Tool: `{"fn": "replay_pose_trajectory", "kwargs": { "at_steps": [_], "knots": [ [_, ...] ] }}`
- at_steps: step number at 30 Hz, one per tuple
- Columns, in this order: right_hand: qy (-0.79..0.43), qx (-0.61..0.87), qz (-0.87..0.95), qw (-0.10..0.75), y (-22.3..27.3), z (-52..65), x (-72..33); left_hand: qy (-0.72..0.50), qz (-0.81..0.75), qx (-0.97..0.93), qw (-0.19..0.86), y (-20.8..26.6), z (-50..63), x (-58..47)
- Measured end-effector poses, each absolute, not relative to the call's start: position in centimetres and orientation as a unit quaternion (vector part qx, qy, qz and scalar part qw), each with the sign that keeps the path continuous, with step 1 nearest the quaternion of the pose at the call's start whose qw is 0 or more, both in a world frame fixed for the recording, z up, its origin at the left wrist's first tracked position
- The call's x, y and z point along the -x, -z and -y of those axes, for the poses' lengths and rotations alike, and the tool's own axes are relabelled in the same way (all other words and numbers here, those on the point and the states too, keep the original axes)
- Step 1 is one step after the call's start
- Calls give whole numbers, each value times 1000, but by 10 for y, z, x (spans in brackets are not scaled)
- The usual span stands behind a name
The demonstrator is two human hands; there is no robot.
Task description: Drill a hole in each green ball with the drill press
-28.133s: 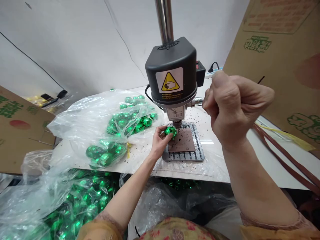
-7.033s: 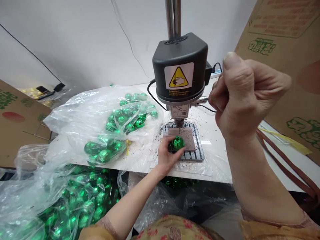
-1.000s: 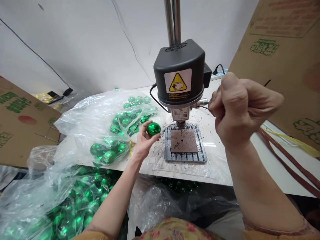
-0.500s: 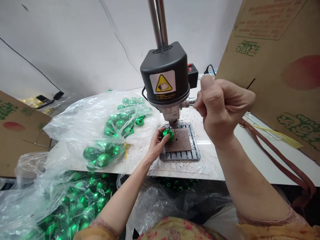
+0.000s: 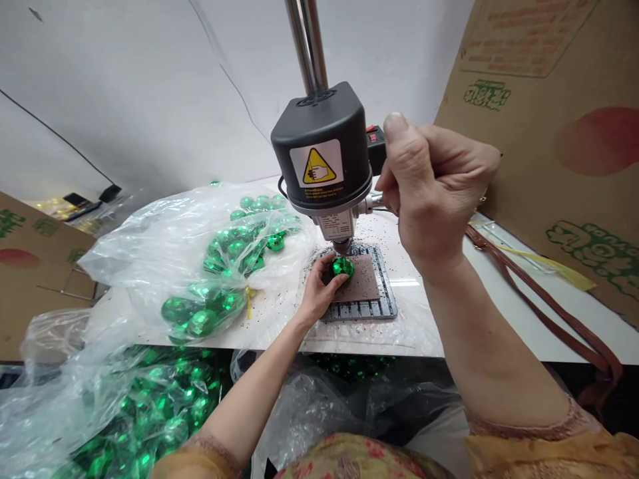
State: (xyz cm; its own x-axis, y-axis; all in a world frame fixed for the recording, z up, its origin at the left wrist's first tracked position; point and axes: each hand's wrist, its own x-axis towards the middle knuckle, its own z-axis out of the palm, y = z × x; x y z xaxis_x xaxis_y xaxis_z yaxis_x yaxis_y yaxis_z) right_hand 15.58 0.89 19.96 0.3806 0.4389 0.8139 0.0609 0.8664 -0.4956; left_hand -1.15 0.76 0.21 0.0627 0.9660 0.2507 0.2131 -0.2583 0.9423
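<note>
A small drill press (image 5: 319,146) stands on the white table, its chuck (image 5: 341,247) pointing down. Directly under the chuck is a shiny green mirror ball (image 5: 343,267), gripped between the thumb and fingers of my left hand (image 5: 319,287). The ball is over a brown board (image 5: 363,283) lying on the slotted metal base (image 5: 387,303). My right hand (image 5: 434,186) is closed in a fist at the right side of the drill head, by the feed lever (image 5: 372,201); the part inside the fist is hidden.
Clear plastic bags (image 5: 150,219) with several green balls (image 5: 234,249) lie to the left, and more balls (image 5: 160,406) fill a bag below the table edge. Cardboard boxes (image 5: 529,153) flank both sides. A brown strap (image 5: 539,306) lies at the right. Dark chips surround the base.
My left hand has moved the green ball slightly right, under the chuck. My right fist has risen a little in the picture, still at the lever side.
</note>
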Motion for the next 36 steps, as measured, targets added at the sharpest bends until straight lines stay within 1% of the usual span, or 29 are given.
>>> {"fn": "replay_pose_trajectory", "kwargs": {
  "at_steps": [8, 14, 25, 36],
  "knots": [
    [-116, 228, 550, 795, -198, -7, -157, -453, -466, -639, 411, 5, -5, 3],
    [-117, 232, 557, 789, -199, -6, -158, -454, -470, -649, 390, 7, -6, 5],
    [-66, 206, 551, 806, -168, 3, -157, -453, -471, -653, 384, 11, -7, 7],
    [-42, 204, 561, 801, -154, 3, -158, -454, -471, -658, 374, 8, -5, 6]
  ]
}}
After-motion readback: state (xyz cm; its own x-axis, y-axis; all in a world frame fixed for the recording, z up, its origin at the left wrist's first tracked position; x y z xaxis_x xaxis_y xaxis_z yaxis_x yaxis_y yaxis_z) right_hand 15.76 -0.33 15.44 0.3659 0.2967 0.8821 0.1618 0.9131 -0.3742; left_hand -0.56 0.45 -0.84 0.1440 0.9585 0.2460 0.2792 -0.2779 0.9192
